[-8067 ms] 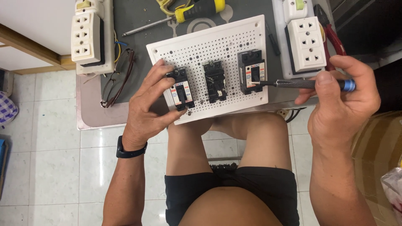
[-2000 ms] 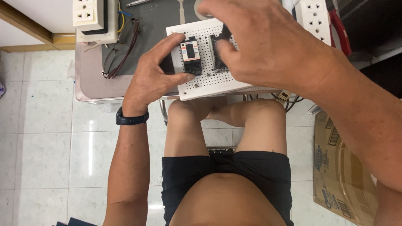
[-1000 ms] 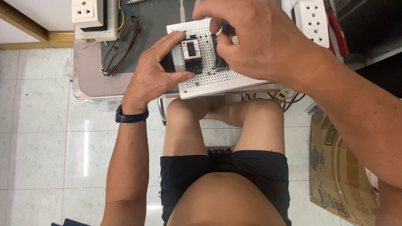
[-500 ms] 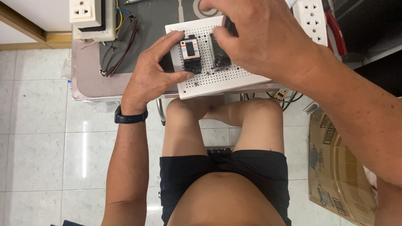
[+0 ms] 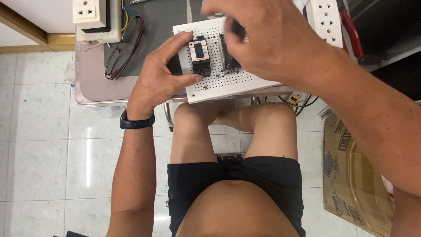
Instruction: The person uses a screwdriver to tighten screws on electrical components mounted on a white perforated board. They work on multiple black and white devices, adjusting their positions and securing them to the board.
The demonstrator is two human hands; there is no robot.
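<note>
Left hand (image 5: 155, 83) grasps a small black circuit breaker (image 5: 199, 56) between thumb below and forefinger above; the unit sits upright on the left part of a white perforated board (image 5: 219, 85). Right hand (image 5: 276, 39) hovers just beside it over a second black breaker (image 5: 228, 59), fingers curled toward that unit; whether they actually pinch it cannot be told. The board's near edge overhangs the grey table (image 5: 90, 83) above the person's knees. Left of the board lie folded spectacles (image 5: 123, 46) and a white socket box (image 5: 90, 13); a white power strip (image 5: 326, 19) borders the right. A cardboard carton (image 5: 351, 175) stands on the tiled floor at right.
</note>
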